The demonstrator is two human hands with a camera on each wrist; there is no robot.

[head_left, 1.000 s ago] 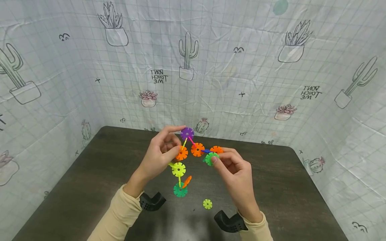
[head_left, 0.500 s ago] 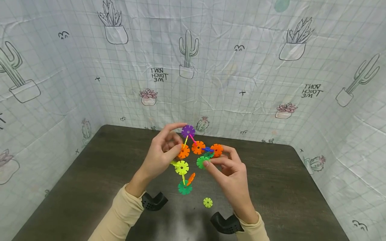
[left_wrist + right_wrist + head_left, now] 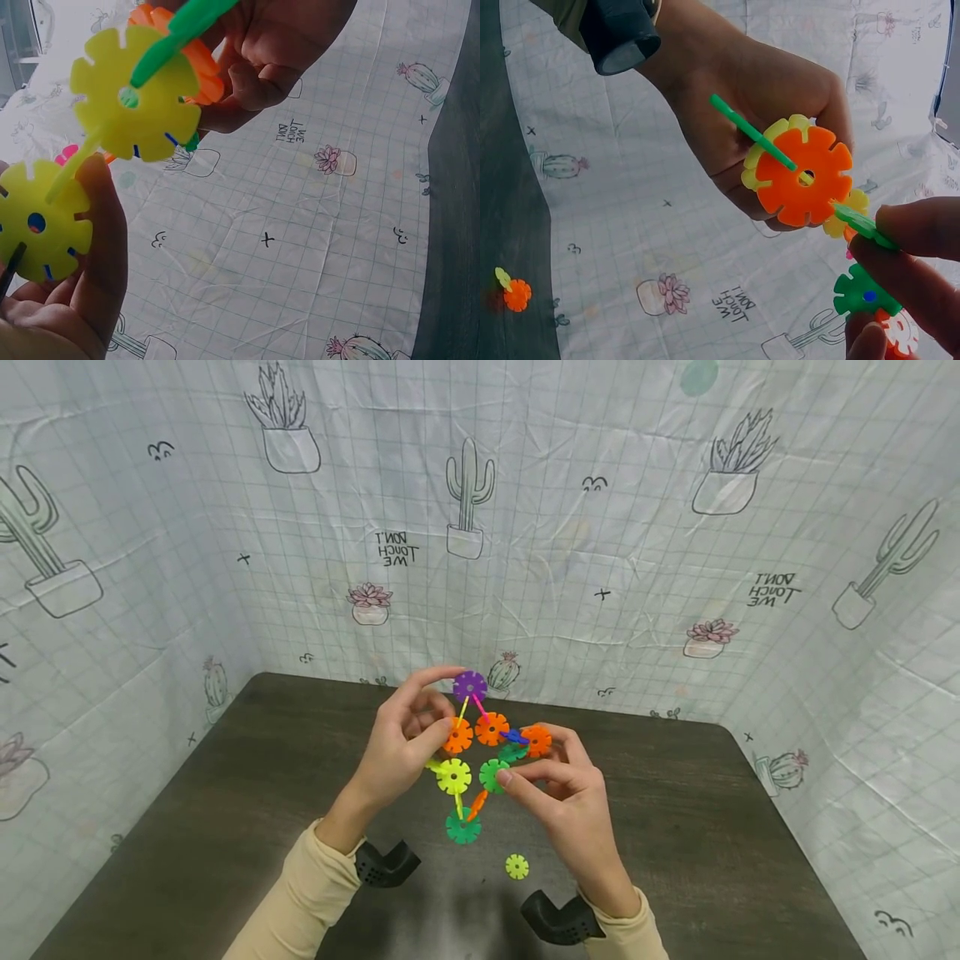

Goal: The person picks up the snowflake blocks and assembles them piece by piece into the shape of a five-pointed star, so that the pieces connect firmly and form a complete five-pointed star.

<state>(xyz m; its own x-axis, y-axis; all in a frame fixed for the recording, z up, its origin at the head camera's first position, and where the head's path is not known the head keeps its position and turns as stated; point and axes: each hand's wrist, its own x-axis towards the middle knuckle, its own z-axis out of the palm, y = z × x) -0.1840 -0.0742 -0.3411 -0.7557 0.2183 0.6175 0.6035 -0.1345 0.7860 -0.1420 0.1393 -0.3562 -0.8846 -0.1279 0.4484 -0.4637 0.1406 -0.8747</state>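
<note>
Several notched plastic discs are joined edge to edge in a bent chain, held above the table. My left hand [image 3: 392,745] pinches its left side at an orange disc [image 3: 457,736], the index fingertip at the purple disc [image 3: 469,686] on top. Below hang a yellow disc [image 3: 453,777] and a dark green disc [image 3: 463,826] bearing a tilted orange disc [image 3: 804,177]. My right hand [image 3: 572,797] pinches a light green disc [image 3: 492,776] between thumb and index finger. In the right wrist view, that green disc [image 3: 862,225] meets the orange disc's rim; how deeply is unclear.
A loose yellow-green disc [image 3: 517,867] lies on the dark table [image 3: 675,827] in front of the hands. The right wrist view shows an orange disc [image 3: 517,295] farther off on the table. Printed cloth [image 3: 540,568] walls the table at back and sides.
My right hand has moved left and slightly down, bringing the light green disc to the tilted orange disc. My left hand, still gripping the chain, has shifted slightly right.
</note>
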